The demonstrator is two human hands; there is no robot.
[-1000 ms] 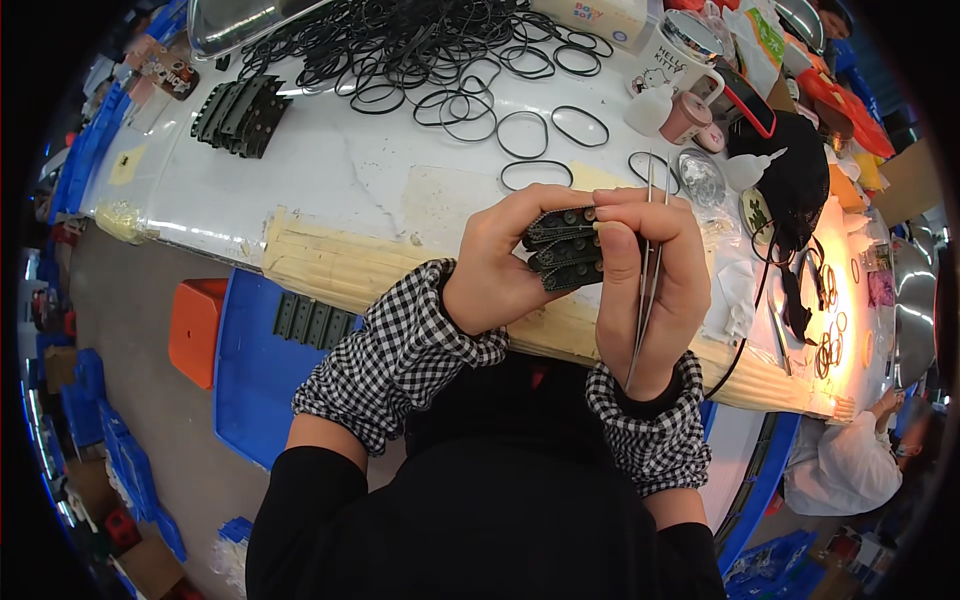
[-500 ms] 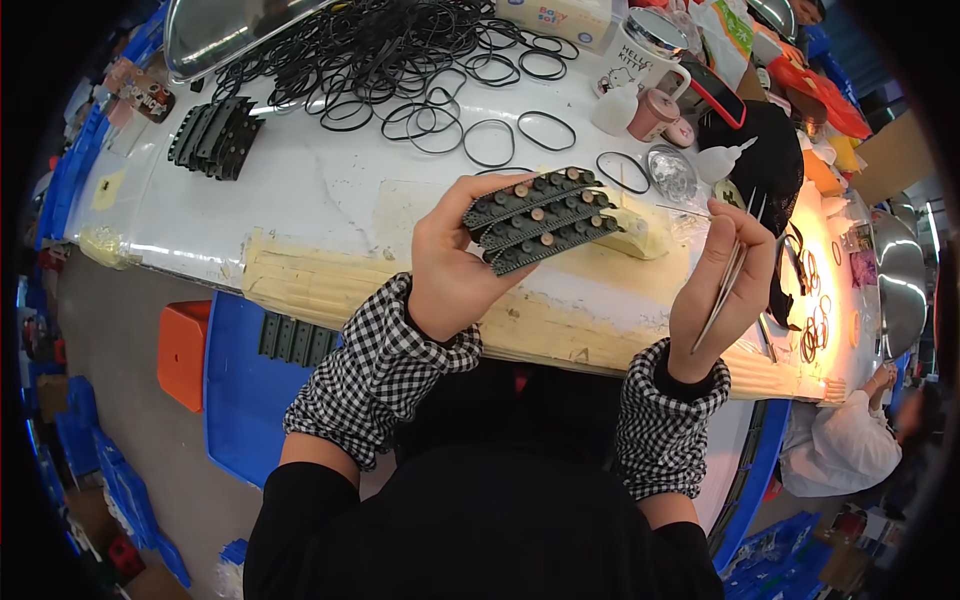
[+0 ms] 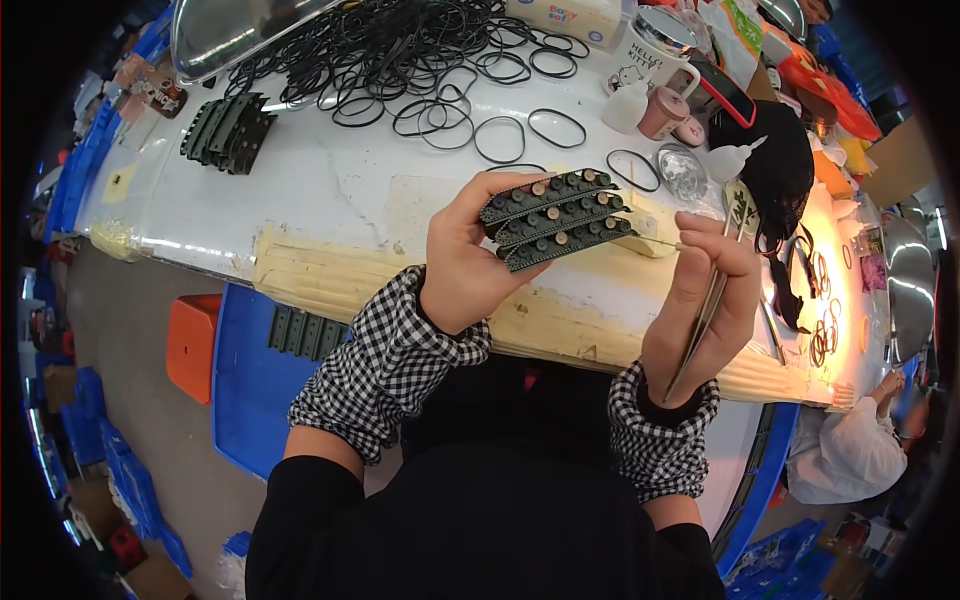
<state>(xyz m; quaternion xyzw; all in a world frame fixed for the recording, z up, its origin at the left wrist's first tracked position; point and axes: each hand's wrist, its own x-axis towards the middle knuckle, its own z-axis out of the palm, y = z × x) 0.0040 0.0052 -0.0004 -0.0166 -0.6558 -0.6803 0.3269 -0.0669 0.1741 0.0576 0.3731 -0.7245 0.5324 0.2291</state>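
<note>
Several dark green toothed strips with rows of small round wheels (image 3: 553, 213), some copper-coloured, sit stacked in my left hand (image 3: 460, 265), which is closed round their left end above the table edge. My right hand (image 3: 690, 325) is closed, with a thin needle-like tool (image 3: 657, 241) pinched between thumb and finger. Its tip lies at or close to the right end of the strips; whether it touches I cannot tell. Metal tweezers (image 3: 711, 300) are also tucked across the right palm, points upward. A yellowish taped block (image 3: 655, 225) lies behind the needle.
Black rubber rings (image 3: 400, 50) are heaped at the back. Similar dark strips (image 3: 228, 133) stand at far left. A white mug (image 3: 640, 62), a phone (image 3: 728, 95) and a squeeze bottle (image 3: 730, 158) crowd the right. Tape covers the table edge (image 3: 330, 275); a blue tray (image 3: 250, 390) lies below.
My right hand has come left and slightly down, bringing the needle tip to the strips' right end. The whole view has shifted slightly; my left hand keeps its hold.
</note>
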